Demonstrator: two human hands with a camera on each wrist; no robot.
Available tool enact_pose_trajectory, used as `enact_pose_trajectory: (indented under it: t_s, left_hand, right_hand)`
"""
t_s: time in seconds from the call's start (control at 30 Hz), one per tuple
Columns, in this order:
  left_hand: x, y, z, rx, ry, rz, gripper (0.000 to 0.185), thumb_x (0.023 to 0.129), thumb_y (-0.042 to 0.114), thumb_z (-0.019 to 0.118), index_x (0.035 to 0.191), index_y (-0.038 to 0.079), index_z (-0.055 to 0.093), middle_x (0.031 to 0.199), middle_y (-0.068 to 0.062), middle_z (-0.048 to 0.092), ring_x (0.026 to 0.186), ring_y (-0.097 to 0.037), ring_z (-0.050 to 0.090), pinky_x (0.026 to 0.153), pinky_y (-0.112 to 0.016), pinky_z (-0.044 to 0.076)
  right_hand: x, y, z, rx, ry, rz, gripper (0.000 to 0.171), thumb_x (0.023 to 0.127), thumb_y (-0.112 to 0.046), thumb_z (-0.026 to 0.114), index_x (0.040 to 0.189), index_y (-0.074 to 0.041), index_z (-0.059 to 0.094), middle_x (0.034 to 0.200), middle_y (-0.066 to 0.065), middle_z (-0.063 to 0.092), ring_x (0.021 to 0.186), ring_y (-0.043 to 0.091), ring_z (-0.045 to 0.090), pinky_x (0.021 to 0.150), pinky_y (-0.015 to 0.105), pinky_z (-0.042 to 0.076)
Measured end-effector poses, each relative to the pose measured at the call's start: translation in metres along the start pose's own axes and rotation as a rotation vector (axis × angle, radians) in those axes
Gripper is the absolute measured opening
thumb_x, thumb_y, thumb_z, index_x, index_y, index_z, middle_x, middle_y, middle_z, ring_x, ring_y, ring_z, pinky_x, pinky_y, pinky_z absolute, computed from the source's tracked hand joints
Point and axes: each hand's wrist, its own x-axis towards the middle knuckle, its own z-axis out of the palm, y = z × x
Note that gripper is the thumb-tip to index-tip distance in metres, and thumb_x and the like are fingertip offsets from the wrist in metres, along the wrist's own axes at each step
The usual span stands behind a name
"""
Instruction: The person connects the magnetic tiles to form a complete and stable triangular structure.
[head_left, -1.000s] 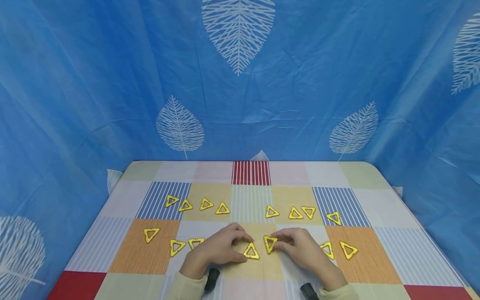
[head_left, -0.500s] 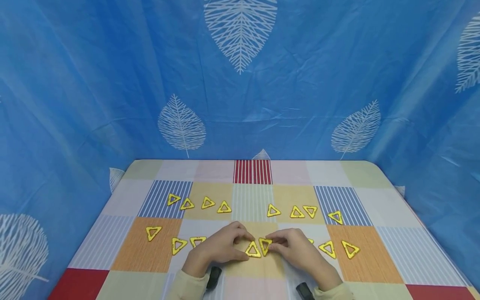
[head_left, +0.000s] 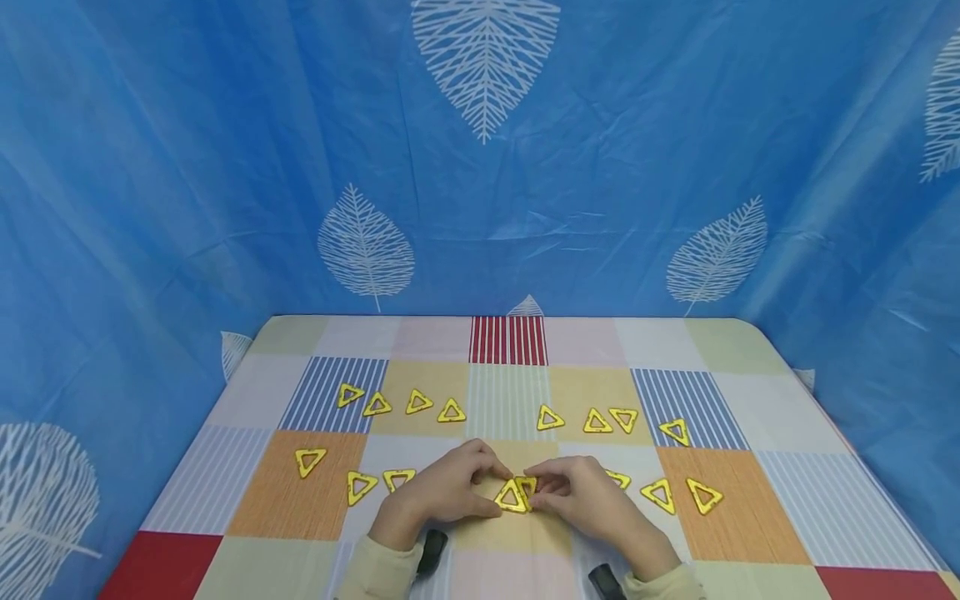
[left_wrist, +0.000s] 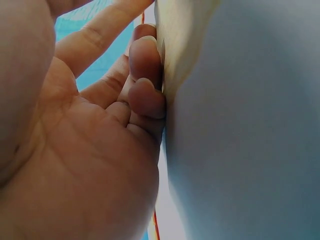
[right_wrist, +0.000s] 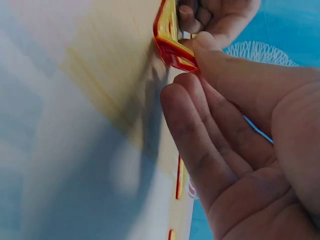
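Yellow triangle pieces (head_left: 517, 493), two of them, are lying edge to edge on the tan square of the checked tablecloth (head_left: 285, 500), near its front edge, and we are holding them between our hands. Our left hand (head_left: 438, 492) is curling around the left triangle (head_left: 510, 497), with the index finger bending over its far corner and the thumb coming in along its near side. Our right hand (head_left: 585, 500) is pinching the right triangle (head_left: 527, 487), thumb and forefinger closing on its outer edge; the right wrist view is showing that thumb pressing on the piece's rim (right_wrist: 172, 47) while the other fingers (right_wrist: 200, 130) are stretching out relaxed alongside the cloth. Both pieces are sitting just at our fingertips, between the two hands, and are touching each other. From the left wrist view we are seeing only palm and curled fingers (left_wrist: 145, 75) against the cloth, so the grip there is hidden.

Around us, loose yellow triangles (head_left: 420, 402) are lying in a far row and more (head_left: 703, 496) are flanking our hands. A blue leaf-print curtain (head_left: 480, 167) is hanging behind.
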Motion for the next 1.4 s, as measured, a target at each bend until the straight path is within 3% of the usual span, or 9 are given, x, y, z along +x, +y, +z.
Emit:
enact_pose_trajectory:
  t_s: [0.47,0.9,1.1,1.2,1.4]
  left_hand:
    - [-0.002,0.002,-0.002,-0.008,0.012,0.002,0.036,0.077,0.017,0.089,0.111,0.017,0.075,0.103,0.011,0.054,0.088,-0.009,0.05,0.079,-0.027,0.044]
    - [-0.006,0.003,-0.003,0.023,0.027,0.032,0.038,0.076,0.018,0.089,0.111,0.013,0.075,0.102,0.009,0.057,0.088,-0.008,0.052,0.079,-0.027,0.047]
    - [-0.021,-0.005,-0.02,-0.008,0.08,0.091,0.039,0.077,0.016,0.089,0.113,0.011,0.073,0.104,0.004,0.063,0.091,-0.013,0.058,0.08,-0.031,0.05]
    - [-0.033,-0.011,-0.032,-0.024,0.113,0.088,0.041,0.078,0.015,0.088,0.116,0.01,0.072,0.106,0.002,0.064,0.093,-0.018,0.06,0.08,-0.034,0.05]
    - [-0.065,-0.029,-0.057,-0.03,0.199,0.002,0.044,0.077,0.014,0.089,0.117,0.011,0.071,0.108,0.001,0.066,0.093,-0.021,0.06,0.08,-0.035,0.051]
  right_hand:
    - [0.004,0.004,0.012,0.061,0.023,0.031,0.041,0.073,-0.014,0.091,0.109,-0.002,0.074,0.087,-0.002,0.07,0.074,0.009,0.067,0.067,0.026,0.055]
    - [0.009,0.007,0.016,0.035,0.029,0.021,0.04,0.068,-0.013,0.093,0.104,-0.004,0.077,0.08,-0.007,0.068,0.071,0.006,0.065,0.065,0.025,0.055]
    - [0.009,0.008,0.017,0.054,0.027,0.045,0.041,0.066,-0.014,0.094,0.102,-0.006,0.078,0.08,-0.008,0.068,0.072,0.008,0.065,0.066,0.025,0.055]
    - [0.01,0.007,0.016,0.061,0.022,0.054,0.041,0.066,-0.013,0.094,0.103,-0.006,0.078,0.08,-0.007,0.067,0.072,0.008,0.065,0.067,0.025,0.055]
    - [0.01,0.006,0.016,0.081,0.025,0.059,0.042,0.065,-0.011,0.094,0.103,-0.005,0.077,0.081,-0.006,0.068,0.072,0.01,0.066,0.067,0.025,0.055]
